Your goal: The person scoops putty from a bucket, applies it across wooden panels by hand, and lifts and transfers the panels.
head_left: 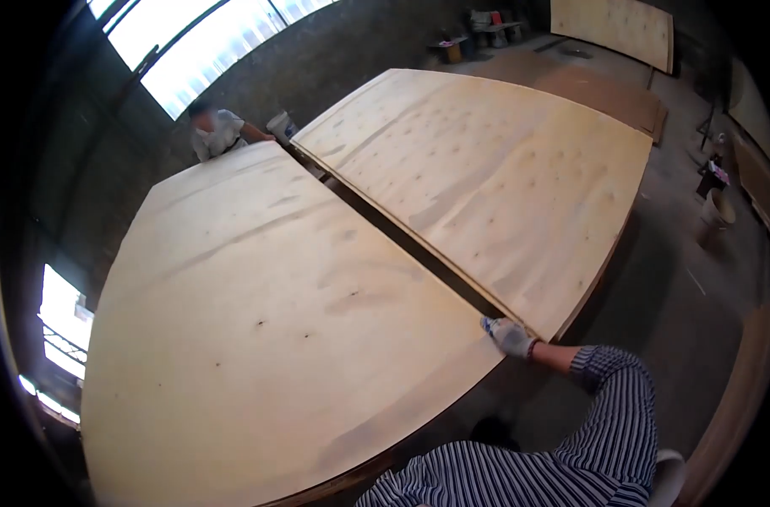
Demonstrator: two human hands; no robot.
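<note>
A large pale plywood sheet (pixel 300 338) with knots and grey streaks fills the middle and left of the view. My right hand (pixel 510 336), in a whitish glove with bluish fingertips, is closed at this sheet's near right corner. Its fingers appear bent round the edge, though their undersides are hidden. Close beside that hand is the corner of a second plywood sheet (pixel 486 186), lying to the right across a narrow dark gap. My left hand is out of view; only striped clothing shows at the bottom.
Another person (pixel 220 131) stands at the far edge of the left sheet, one hand by its far corner. Behind that person is a white bucket (pixel 282 127). More boards (pixel 613 32) stand at the back right. A pale bucket (pixel 718 211) sits on the right-hand floor.
</note>
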